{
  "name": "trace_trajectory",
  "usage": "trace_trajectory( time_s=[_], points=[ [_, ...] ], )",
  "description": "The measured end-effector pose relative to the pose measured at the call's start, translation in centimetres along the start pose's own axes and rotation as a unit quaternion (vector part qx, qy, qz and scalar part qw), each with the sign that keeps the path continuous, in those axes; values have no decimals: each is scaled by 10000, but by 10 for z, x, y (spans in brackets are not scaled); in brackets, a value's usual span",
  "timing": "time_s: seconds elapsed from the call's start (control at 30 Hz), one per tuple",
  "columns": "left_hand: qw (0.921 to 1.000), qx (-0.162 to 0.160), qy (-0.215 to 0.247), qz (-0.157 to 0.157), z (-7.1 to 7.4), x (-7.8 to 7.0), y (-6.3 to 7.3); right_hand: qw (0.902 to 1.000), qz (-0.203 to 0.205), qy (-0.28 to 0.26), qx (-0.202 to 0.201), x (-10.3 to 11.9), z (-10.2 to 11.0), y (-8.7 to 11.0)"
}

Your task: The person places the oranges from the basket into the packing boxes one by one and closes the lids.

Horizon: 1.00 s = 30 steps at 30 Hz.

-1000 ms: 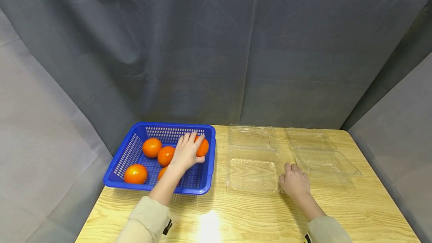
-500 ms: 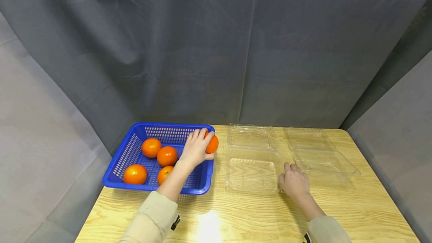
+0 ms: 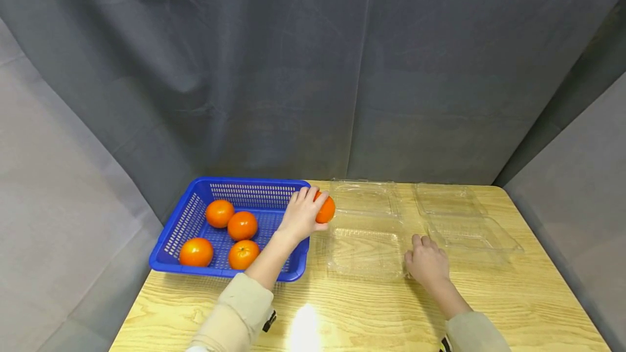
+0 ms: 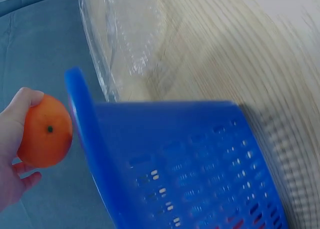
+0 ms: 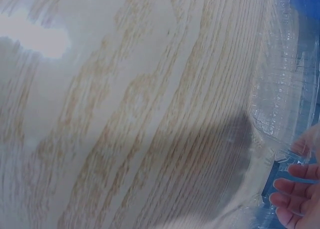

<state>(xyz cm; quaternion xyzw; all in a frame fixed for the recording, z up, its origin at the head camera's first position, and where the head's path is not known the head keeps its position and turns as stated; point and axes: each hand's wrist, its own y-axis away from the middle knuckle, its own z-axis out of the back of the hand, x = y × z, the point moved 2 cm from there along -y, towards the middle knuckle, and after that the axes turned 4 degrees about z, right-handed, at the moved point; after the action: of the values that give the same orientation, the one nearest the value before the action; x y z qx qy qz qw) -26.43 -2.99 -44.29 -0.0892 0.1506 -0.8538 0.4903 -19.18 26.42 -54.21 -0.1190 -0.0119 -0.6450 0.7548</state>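
My left hand (image 3: 300,215) holds an orange (image 3: 325,208), its fingers and thumb wrapped about the fruit. The orange is in the air just past the right rim of the blue basket (image 3: 230,272); in the left wrist view the orange (image 4: 45,131) shows its green stem spot. Several more oranges, one of them an orange (image 3: 243,255) near the front wall, lie in the basket. My right hand (image 3: 427,262) pinches the right edge of an opened clear plastic clamshell box (image 3: 365,254). In the right wrist view, the right hand (image 5: 300,184) has its thumb and forefinger at the plastic rim.
A second opened clear clamshell box (image 3: 464,232) lies to the right, its lid side toward the back. The wooden table (image 3: 362,319) ends at the back against a grey curtain (image 3: 274,69). Grey cloth also hangs at both sides.
My left hand has lifted the orange out of the basket and carried it rightward over the rim, toward the nearer clamshell box. My right hand has stayed at the box's edge.
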Motion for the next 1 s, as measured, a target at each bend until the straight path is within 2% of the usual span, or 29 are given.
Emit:
trace_trajectory(
  time_s=[0.27, 0.53, 1.0],
  points=[
    [9991, 409, -123, -69, -12, -17, -6, 10000, 16, -11, -5, 0, 0, 0],
    [9982, 505, -256, -184, -24, -30, -9, 10000, 27, -34, -43, 0, 1, -1],
    [9959, 801, -177, -374, -45, -54, -16, 10000, -44, -51, -13, -1, 0, -1]
  ],
)
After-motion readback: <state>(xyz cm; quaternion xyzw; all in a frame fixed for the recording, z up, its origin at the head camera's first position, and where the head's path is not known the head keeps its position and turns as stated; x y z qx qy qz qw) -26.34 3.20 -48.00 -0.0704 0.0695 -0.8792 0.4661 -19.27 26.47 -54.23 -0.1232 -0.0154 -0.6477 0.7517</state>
